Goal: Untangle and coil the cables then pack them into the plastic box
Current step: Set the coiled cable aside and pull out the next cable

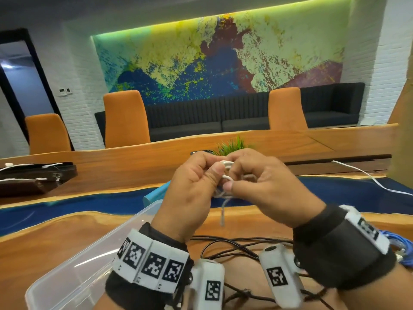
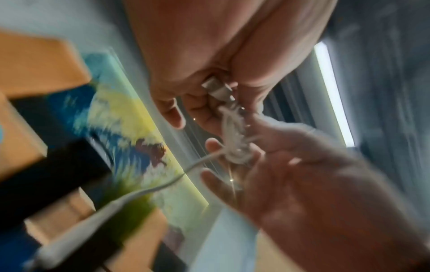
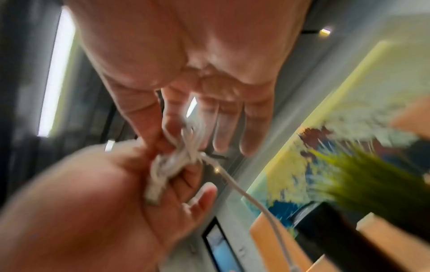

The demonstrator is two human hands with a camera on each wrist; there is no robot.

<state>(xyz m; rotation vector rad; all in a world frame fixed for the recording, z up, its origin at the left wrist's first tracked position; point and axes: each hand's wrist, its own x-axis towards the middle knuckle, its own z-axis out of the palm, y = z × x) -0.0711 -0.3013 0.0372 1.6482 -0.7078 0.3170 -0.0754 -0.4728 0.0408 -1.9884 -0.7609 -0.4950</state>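
Hands meet in the air above the counter [image 1: 51,233]: the left hand [image 1: 190,191] pinches a small white cable bundle [image 1: 225,175] steady while the right hand [image 1: 263,186] grips its loops, seemingly to wind the coil. The plastic box [image 1: 73,271] waits open at the near left edge, black cables [image 1: 234,245] still loose beside it.
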